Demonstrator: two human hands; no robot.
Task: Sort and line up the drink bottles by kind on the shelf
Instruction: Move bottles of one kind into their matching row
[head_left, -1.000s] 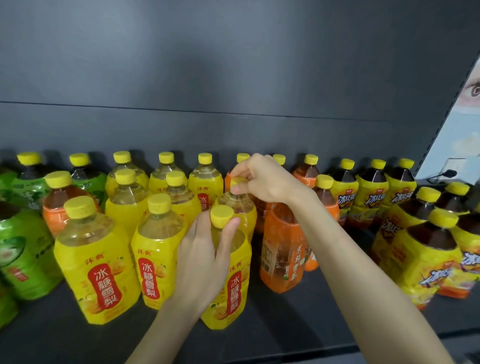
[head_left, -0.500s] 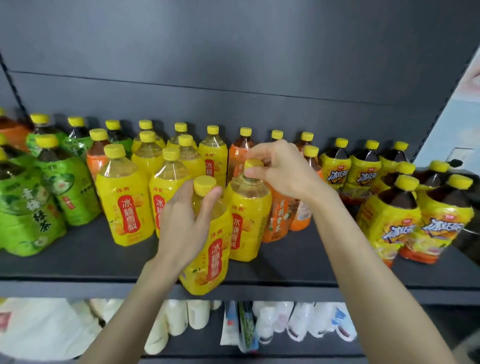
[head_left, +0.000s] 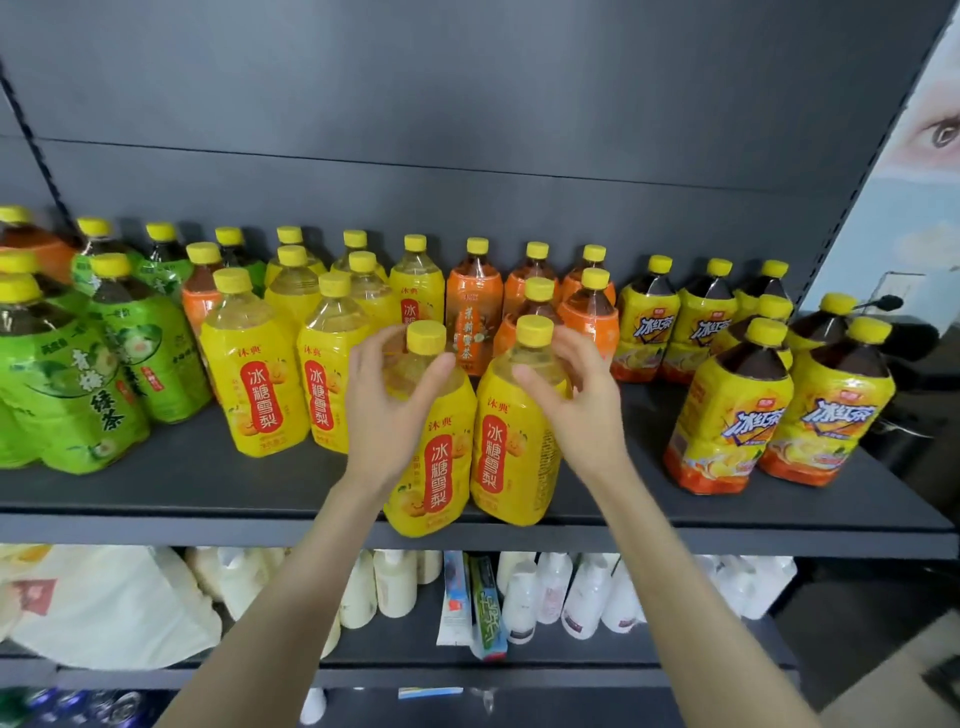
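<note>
Two yellow pear-drink bottles stand side by side at the front edge of the dark shelf (head_left: 208, 527). My left hand (head_left: 384, 415) grips the left bottle (head_left: 436, 467) round its clear shoulder, thumb under the yellow cap. My right hand (head_left: 582, 410) curls round the shoulder of the right bottle (head_left: 498, 457). More yellow pear bottles (head_left: 260, 395) stand in rows to the left. Behind my hands are orange tea bottles (head_left: 472, 312). Green tea bottles (head_left: 78, 395) fill the far left, and iced black tea bottles (head_left: 727, 426) the right.
One orange bottle (head_left: 200, 291) stands among the green and yellow ones at the back left. Bare shelf shows between the right pear bottle and the iced tea group. A lower shelf (head_left: 571, 670) holds white bottles and tubes. A wall poster (head_left: 924, 171) is at the right.
Both hands have drawn their pear bottles forward from among the others to the shelf's front edge. The view has pulled back, and the lower shelf now shows.
</note>
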